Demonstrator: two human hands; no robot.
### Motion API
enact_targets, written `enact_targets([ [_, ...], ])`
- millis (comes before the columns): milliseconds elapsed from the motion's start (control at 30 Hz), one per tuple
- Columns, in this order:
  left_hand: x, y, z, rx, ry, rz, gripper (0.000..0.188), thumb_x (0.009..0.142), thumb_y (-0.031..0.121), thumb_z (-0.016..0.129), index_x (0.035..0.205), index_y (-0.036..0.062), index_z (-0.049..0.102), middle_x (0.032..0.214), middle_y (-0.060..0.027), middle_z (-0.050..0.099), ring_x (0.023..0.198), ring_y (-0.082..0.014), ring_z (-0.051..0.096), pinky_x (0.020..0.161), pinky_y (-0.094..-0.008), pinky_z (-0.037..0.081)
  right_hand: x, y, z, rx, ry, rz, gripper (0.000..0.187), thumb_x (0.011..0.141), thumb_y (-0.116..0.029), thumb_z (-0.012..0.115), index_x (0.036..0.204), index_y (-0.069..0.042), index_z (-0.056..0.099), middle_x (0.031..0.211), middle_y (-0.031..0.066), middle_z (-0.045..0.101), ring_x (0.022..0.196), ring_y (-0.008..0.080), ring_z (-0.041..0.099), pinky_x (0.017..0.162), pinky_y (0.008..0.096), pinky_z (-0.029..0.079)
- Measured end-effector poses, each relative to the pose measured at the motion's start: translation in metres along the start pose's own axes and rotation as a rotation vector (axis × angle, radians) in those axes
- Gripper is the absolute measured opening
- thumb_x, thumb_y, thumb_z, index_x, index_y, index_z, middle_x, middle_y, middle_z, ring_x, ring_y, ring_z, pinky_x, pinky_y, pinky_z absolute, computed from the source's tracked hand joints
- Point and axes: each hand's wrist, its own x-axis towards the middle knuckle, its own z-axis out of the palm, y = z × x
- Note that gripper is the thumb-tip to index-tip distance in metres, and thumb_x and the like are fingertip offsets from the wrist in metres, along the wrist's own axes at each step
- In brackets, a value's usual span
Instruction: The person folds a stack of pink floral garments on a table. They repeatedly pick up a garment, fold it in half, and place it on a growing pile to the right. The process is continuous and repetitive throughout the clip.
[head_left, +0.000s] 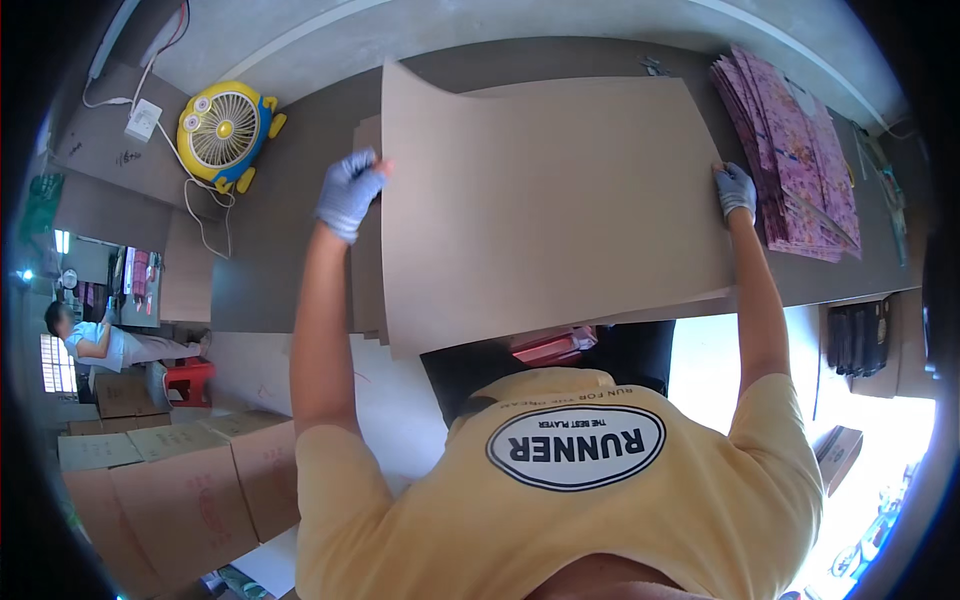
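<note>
A large tan sheet of thin card [560, 190] stretches between my two hands over the worktable. My left hand [350, 192], in a grey-blue glove with bare fingertips showing, pinches its left edge. That side is raised and curls up at the far corner. At the right edge, my right hand [735, 188], gloved alike, is closed on the sheet, its thumb near the edge. More tan sheets [368, 240] lie beneath, showing at the left. Just right of my right hand is a stack of pink patterned pieces [790, 150].
A yellow and blue fan [225, 130] with a white cable stands at the table's left. Cardboard boxes [190, 490] are stacked at the lower left. Further off on the left, a person [110, 340] sits by a red stool [188, 382]. Dark folded items [858, 338] sit at the right.
</note>
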Motion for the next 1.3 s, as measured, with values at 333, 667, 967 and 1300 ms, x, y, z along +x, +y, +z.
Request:
enact_targets([
  [333,0.056,0.090,0.218,0.789,0.298,-0.103,0.069,0.089,0.054,0.046,0.145,0.0165,0.032,0.149,-0.0203,0.030,0.137,-0.0388,0.025,0.106,-0.0532,0.027,-0.014,-0.013,-0.003,-0.183,0.083,-0.042,0.039,0.084,-0.042,0.058,0.109,-0.012,0.066,0.103,0.0158,0.067,0.097,0.0359,0.063,0.082,0.0403,0.048],
  [667,0.072,0.054,0.226,0.956,0.352,-0.121,0.059,0.091,0.052,0.039,0.143,0.0242,0.039,0.150,-0.0232,0.025,0.138,-0.0425,0.019,0.106,-0.0604,0.016,-0.014,-0.002,0.004,-0.290,0.249,-0.153,0.041,0.085,-0.041,0.057,0.110,-0.008,0.065,0.107,0.0169,0.066,0.101,0.0351,0.062,0.086,0.0392,0.047],
  [967,0.079,0.041,0.237,0.830,0.430,-0.120,0.062,0.089,0.058,0.037,0.142,0.0269,0.041,0.149,-0.0216,0.028,0.133,-0.0408,0.026,0.104,-0.0587,0.015,-0.012,-0.010,0.002,-0.449,0.174,-0.146,0.041,0.088,-0.042,0.052,0.114,-0.012,0.064,0.115,0.0140,0.062,0.108,0.0357,0.057,0.091,0.0420,0.046],
  [1300,0.074,0.040,0.244,0.778,0.449,-0.112,0.063,0.090,0.056,0.037,0.143,0.0222,0.039,0.149,-0.0211,0.029,0.136,-0.0427,0.021,0.105,-0.0619,0.011,-0.026,-0.030,0.009,-0.708,0.235,-0.208,0.047,0.086,-0.037,0.054,0.124,-0.010,0.055,0.121,0.0157,0.057,0.110,0.0352,0.055,0.090,0.0447,0.046],
])
